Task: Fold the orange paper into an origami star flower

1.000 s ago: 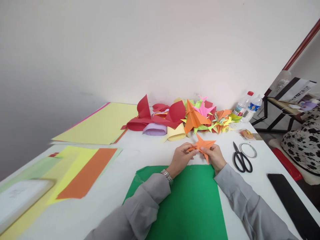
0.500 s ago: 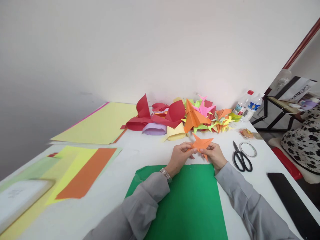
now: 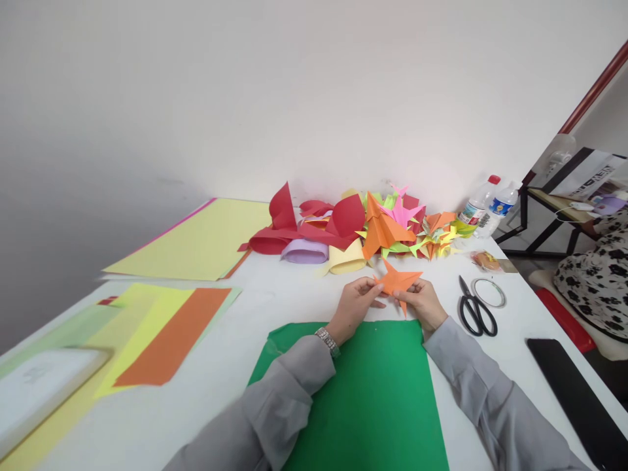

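Between both hands is an orange folded paper star (image 3: 398,280), its points spreading outward. My left hand (image 3: 354,306) pinches its left side between thumb and fingers. On the right side, my right hand (image 3: 424,302) grips it with the thumb on top. Both hands are just above the far edge of a green sheet (image 3: 377,392) on the white table. Behind the star lies a pile of folded paper pieces, among them an orange folded plane (image 3: 381,229) and a pink star shape (image 3: 402,212).
Black-handled scissors (image 3: 475,311) and a roll of tape (image 3: 489,292) lie to the right, near a black flat object (image 3: 564,392). Two bottles (image 3: 483,199) stand at the back. Coloured sheets (image 3: 181,333) and a white box (image 3: 44,386) lie left. A person in patterned clothing (image 3: 596,281) sits at right.
The left thumb has shifted slightly up along the star's edge. The star remains held by both hands, and the view has shifted a little.
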### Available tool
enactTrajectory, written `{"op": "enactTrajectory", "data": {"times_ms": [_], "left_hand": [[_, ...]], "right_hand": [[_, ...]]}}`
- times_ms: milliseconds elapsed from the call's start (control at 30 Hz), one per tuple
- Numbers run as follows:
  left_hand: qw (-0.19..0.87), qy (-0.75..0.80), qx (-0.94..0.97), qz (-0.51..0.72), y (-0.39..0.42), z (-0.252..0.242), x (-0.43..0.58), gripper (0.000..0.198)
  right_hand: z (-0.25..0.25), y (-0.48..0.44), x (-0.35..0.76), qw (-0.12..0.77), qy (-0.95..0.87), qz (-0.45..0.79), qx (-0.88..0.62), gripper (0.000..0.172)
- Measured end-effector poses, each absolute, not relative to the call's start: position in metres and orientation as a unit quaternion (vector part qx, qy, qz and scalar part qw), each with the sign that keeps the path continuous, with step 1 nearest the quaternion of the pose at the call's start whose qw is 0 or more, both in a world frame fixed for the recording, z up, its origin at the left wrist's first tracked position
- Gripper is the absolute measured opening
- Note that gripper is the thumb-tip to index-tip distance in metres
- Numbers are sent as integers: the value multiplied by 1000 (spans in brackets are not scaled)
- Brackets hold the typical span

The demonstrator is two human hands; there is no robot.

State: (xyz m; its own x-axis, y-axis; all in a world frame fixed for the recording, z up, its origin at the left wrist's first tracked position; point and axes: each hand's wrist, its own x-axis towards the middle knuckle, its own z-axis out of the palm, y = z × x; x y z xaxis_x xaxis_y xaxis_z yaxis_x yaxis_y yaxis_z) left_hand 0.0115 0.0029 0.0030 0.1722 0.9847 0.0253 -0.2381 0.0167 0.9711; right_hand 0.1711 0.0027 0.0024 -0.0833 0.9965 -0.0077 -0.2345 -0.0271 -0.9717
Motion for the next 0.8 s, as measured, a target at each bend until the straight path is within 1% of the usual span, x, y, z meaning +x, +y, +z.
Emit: {"op": "enactTrajectory", "data": {"times_ms": [133,267,367,600,800], "left_hand": [[592,374,513,496,1,5,10,28],[527,374,585,491,1,3,8,31],[498,361,603,508,2,0,8,24],[551,360,564,498,1,6,9,21],[598,389,508,483,1,6,10,19]], "right_hand": [[4,2,173,520,-447,602,-409,17],[6,2,173,509,-437,624,-400,14],[6,2,173,507,-430,631,-399,15],[4,4,174,501,-445,635,-384,19],[6,5,178,470,-464,651,-374,24]]}}
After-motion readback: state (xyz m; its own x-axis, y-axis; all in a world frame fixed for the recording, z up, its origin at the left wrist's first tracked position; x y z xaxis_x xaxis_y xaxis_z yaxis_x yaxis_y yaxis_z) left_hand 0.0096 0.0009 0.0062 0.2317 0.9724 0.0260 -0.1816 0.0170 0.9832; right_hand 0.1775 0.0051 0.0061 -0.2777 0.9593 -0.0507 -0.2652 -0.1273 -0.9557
